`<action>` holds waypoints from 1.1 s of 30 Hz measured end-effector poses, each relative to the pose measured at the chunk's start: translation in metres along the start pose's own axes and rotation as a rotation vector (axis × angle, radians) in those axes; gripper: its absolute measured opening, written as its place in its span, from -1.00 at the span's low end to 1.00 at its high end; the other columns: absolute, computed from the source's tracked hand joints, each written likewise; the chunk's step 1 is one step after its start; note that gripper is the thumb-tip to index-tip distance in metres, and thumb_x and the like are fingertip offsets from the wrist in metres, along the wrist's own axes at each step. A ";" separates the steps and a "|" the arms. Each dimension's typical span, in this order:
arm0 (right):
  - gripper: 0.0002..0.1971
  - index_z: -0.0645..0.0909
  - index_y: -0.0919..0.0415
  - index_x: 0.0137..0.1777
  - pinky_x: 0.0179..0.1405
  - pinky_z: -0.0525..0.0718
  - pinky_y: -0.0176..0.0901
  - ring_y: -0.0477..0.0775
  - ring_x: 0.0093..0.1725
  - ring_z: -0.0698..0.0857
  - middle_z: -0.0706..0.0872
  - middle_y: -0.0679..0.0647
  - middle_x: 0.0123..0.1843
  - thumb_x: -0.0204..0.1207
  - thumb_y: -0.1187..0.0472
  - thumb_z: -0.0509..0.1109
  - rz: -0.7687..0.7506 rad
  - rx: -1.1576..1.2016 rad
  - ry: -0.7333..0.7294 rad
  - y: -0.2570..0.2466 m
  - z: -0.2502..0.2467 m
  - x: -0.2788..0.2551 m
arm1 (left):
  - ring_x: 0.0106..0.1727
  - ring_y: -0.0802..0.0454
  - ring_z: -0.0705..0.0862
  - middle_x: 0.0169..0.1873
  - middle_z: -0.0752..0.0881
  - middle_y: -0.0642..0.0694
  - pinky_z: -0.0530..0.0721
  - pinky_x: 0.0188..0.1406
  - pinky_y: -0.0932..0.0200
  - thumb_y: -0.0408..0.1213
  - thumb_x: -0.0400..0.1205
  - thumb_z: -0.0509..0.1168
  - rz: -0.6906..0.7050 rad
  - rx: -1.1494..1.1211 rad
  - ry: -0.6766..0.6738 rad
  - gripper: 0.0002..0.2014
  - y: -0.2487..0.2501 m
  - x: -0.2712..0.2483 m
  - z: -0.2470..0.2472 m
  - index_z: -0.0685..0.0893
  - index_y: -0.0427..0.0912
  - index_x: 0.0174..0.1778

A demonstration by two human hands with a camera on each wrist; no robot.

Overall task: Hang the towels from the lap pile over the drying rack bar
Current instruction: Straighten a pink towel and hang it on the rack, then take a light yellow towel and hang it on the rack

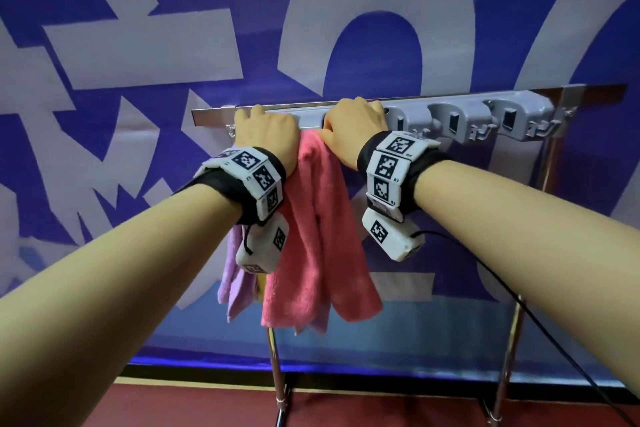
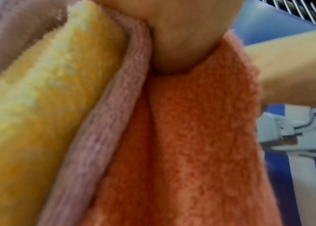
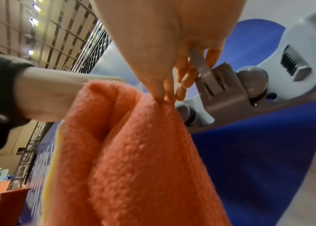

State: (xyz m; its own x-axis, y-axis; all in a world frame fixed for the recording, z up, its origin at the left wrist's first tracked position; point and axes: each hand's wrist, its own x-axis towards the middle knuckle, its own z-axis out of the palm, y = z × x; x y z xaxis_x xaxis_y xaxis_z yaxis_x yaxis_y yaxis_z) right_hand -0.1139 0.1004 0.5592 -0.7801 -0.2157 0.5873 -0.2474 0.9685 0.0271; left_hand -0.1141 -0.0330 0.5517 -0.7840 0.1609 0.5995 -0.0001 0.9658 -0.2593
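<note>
- Head view: both arms reach forward to the drying rack bar (image 1: 433, 99), a metal rail with a grey plastic holder strip (image 1: 485, 118) fixed along it, in front of a blue and white banner (image 1: 138, 45).
- The left hand (image 1: 265, 130) lies on top of the bar near its left end, knuckles up; its fingers bend over the far side out of sight, so I cannot tell what they hold.
- The right hand (image 1: 356, 125) lies on the bar just beside the left, its fingers curled over the top edge.
- A pink towel (image 1: 318, 236) hangs from the bar between the two hands, both wrists touching it. A lilac towel (image 1: 233, 274) hangs behind it on the left, with a sliver of yellow towel (image 1: 261, 282) showing between them.
- Both wrists carry marker-covered bands.
- Left wrist view: blurred and very close. The heel of the left hand (image 2: 174, 45) presses into the top of the pink towel (image 2: 192, 137), which looks orange here. The lilac towel (image 2: 103, 122) and yellow towel (image 2: 37, 99) lie just beside it. No fingers show.
- Right wrist view: the right hand (image 3: 172, 38) has its fingertips (image 3: 161, 97) together, narrow, pinching the top fold of the pink towel (image 3: 143, 160) just beside the holder strip (image 3: 224, 94).
</note>
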 end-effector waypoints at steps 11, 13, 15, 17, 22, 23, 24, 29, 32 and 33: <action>-0.79 0.58 0.05 0.10 0.23 0.37 0.06 0.19 0.21 0.56 0.71 0.01 0.09 0.49 0.17 0.25 0.000 0.212 0.154 0.002 -0.028 -0.036 | 0.27 -0.30 0.53 0.22 0.61 -0.25 0.32 0.40 -0.19 -0.35 0.51 0.19 0.126 -0.065 0.098 -0.52 0.016 -0.045 -0.011 0.42 -0.26 0.39; -0.79 0.59 0.07 0.09 0.19 0.43 0.03 0.20 0.19 0.57 0.71 0.01 0.07 0.47 0.15 0.26 -0.001 0.281 0.153 0.005 -0.033 -0.049 | 0.16 -0.32 0.58 0.17 0.61 -0.30 0.47 0.21 -0.18 -0.39 0.52 0.07 0.173 -0.220 0.190 -0.50 0.026 -0.058 -0.013 0.44 -0.28 0.43; -0.78 0.60 0.10 0.07 0.11 0.55 0.00 0.18 0.12 0.63 0.74 0.03 0.03 0.45 0.17 0.25 0.006 0.387 0.167 0.008 -0.034 -0.062 | 0.26 -0.31 0.53 0.29 0.53 -0.31 0.51 0.20 -0.13 -0.42 0.60 0.01 0.181 -0.431 0.217 -0.50 0.039 -0.074 -0.011 0.36 -0.28 0.51; -0.78 0.62 0.13 0.04 0.08 0.61 0.01 0.10 0.02 0.67 0.74 0.02 -0.04 0.43 0.21 0.26 0.041 0.494 0.160 0.010 -0.033 -0.075 | 0.50 -0.23 0.34 0.49 0.33 -0.31 0.38 0.42 0.02 -0.44 0.65 0.09 0.098 -0.694 0.167 -0.44 0.048 -0.085 -0.005 0.17 -0.32 0.60; -0.77 0.65 0.10 0.02 0.06 0.64 -0.06 -0.02 -0.09 0.65 0.70 -0.07 -0.14 0.40 0.27 0.28 0.145 0.609 0.065 0.014 -0.022 -0.122 | 0.28 -0.37 0.56 0.44 0.40 -0.45 0.59 0.23 -0.10 -0.39 0.43 0.13 -0.135 -1.047 -0.104 -0.06 0.067 -0.117 0.007 -0.31 -0.23 0.65; -0.78 0.65 0.12 0.02 0.07 0.63 -0.10 -0.04 -0.10 0.64 0.71 -0.06 -0.12 0.40 0.27 0.28 0.159 0.629 0.044 0.016 -0.017 -0.134 | 0.24 -0.39 0.58 0.43 0.41 -0.47 0.60 0.18 -0.08 -0.43 0.45 0.13 -0.143 -1.031 -0.120 -0.06 0.072 -0.127 0.010 -0.33 -0.24 0.65; -0.79 0.66 0.13 0.01 0.07 0.62 -0.15 -0.07 -0.10 0.63 0.73 -0.03 -0.10 0.41 0.27 0.29 0.180 0.652 0.025 0.018 -0.012 -0.148 | 0.22 -0.40 0.59 0.42 0.43 -0.47 0.60 0.14 -0.05 -0.45 0.46 0.13 -0.154 -1.018 -0.120 -0.07 0.076 -0.138 0.013 -0.33 -0.25 0.65; -0.85 0.69 0.06 -0.11 -0.13 0.59 -0.33 -0.09 -0.19 0.65 0.73 -0.05 -0.24 0.41 0.28 0.33 0.385 0.807 -0.115 0.030 0.037 -0.215 | 0.24 -0.32 0.63 0.47 0.46 -0.34 0.61 0.21 -0.05 -0.32 0.48 0.21 -0.302 -1.020 -0.320 -0.05 0.092 -0.196 0.056 -0.30 -0.21 0.66; -0.85 0.69 0.03 -0.15 -0.17 0.59 -0.33 -0.11 -0.25 0.69 0.70 -0.08 -0.37 0.44 0.28 0.33 0.541 0.834 -0.230 0.038 0.085 -0.264 | 0.19 -0.30 0.66 0.30 0.60 -0.32 0.64 0.16 0.00 -0.28 0.49 0.25 -0.396 -1.032 -0.468 -0.14 0.103 -0.246 0.103 -0.09 -0.32 0.64; -0.85 0.69 0.04 -0.16 -0.22 0.59 -0.33 -0.15 -0.32 0.68 0.69 -0.06 -0.40 0.45 0.29 0.33 0.597 0.839 -0.266 0.041 0.103 -0.281 | 0.20 -0.28 0.65 0.24 0.61 -0.29 0.62 0.15 0.04 -0.32 0.51 0.26 -0.446 -1.033 -0.513 -0.24 0.106 -0.263 0.119 0.05 -0.34 0.60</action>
State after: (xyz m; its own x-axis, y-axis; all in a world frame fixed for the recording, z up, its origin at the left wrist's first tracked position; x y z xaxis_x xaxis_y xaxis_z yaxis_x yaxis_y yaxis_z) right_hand 0.0365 0.1880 0.3120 -0.9814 0.1473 0.1232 -0.0217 0.5525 -0.8332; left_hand 0.0186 0.0026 0.2769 -0.9937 -0.0969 0.0561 -0.0222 0.6611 0.7500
